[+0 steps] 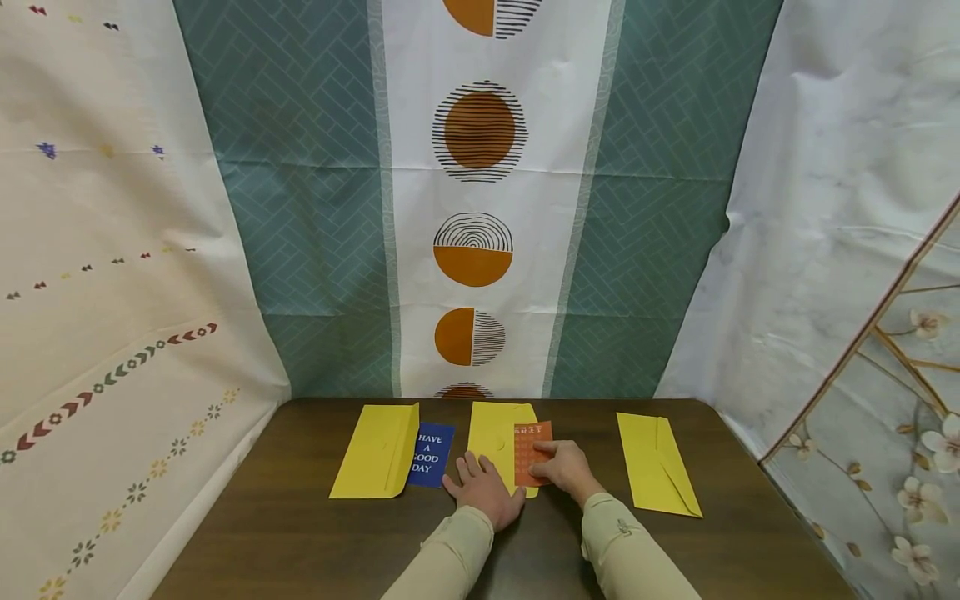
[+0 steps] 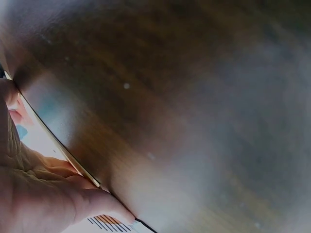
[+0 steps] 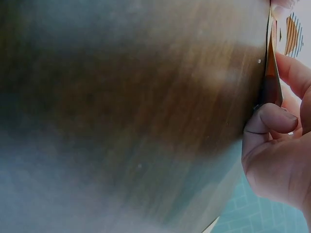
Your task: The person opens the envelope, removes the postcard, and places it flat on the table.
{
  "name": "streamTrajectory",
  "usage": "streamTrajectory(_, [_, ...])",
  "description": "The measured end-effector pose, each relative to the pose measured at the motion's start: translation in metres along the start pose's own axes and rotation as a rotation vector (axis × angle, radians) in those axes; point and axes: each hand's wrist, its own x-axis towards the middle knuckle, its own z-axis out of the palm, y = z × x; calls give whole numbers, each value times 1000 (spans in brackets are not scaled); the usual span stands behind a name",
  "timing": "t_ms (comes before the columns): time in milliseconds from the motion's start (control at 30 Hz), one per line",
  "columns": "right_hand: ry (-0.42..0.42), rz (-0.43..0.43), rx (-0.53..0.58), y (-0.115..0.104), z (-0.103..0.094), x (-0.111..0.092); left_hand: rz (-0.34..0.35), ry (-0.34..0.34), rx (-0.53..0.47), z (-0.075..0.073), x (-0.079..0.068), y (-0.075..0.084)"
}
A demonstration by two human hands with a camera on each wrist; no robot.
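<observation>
In the head view my left hand [image 1: 486, 493] lies with spread fingers on the lower left of the middle yellow envelope [image 1: 491, 429]. The left wrist view shows that palm [image 2: 43, 204] low beside the thin edge of the envelope. My right hand [image 1: 567, 469] pinches an orange card [image 1: 528, 458] with pale lettering by its right side, over the envelope's right part. In the right wrist view the right hand [image 3: 279, 150] has its thumb and fingers at the card's end, which stands slightly up from the tabletop.
A blue card [image 1: 431, 456] reading "HAVE A GOOD DAY" touches a yellow envelope [image 1: 371, 454] on the left. Another yellow envelope [image 1: 657, 462] lies to the right. All rest on a dark wooden table [image 1: 300, 533], with patterned cloths hanging behind and at both sides.
</observation>
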Motion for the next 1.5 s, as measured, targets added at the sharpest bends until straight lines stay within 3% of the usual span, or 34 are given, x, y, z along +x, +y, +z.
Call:
streamTrajectory(433, [1,-1,-23,3,-7,-4,11,17,3,6,1,-1])
streamTrajectory(733, [-5,28,-34,6,-9,-2,18,8,2,-1,-4,1])
streamTrajectory(1233, [10,70,-72,18,-27,-1,19,-14,-5,-9,-7,1])
streamTrajectory(1500, [29,82,-114,24,-44,-8,21,-8,-9,-4,-6,-1])
